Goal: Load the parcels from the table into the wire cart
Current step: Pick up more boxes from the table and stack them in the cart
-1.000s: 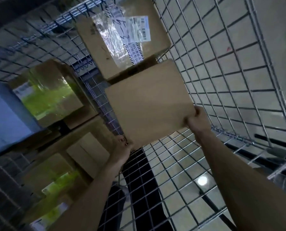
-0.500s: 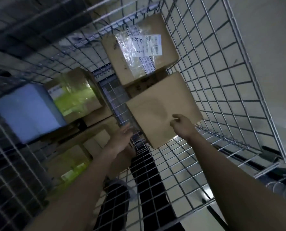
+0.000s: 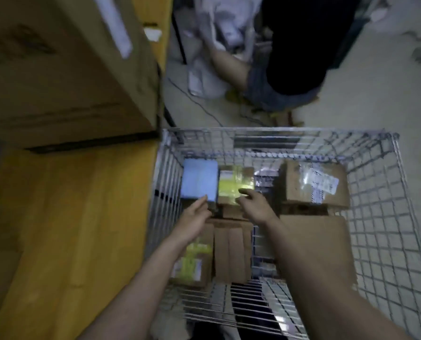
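Observation:
The wire cart (image 3: 386,192) stands to the right of the yellow table (image 3: 77,217) and holds several parcels. A plain brown box (image 3: 322,241) lies at the cart's right, below a taped, labelled brown box (image 3: 312,185). A blue parcel (image 3: 199,182) and a yellow-green labelled box (image 3: 234,186) sit at the cart's far left. My left hand (image 3: 194,217) hovers with straight fingers just below the blue parcel. My right hand (image 3: 256,204) hangs relaxed over the yellow-green box. Neither hand holds anything.
A large brown carton (image 3: 64,65) sits on the table at upper left. Beyond the cart another person (image 3: 285,69) crouches on the floor among white bags (image 3: 217,25) and cables. More flat brown parcels (image 3: 231,251) fill the cart's near left.
Both hands let go of the plain brown box, which now lies in the cart's right side. The view swung up and back, and my hands moved left over the blue and yellow-green parcels.

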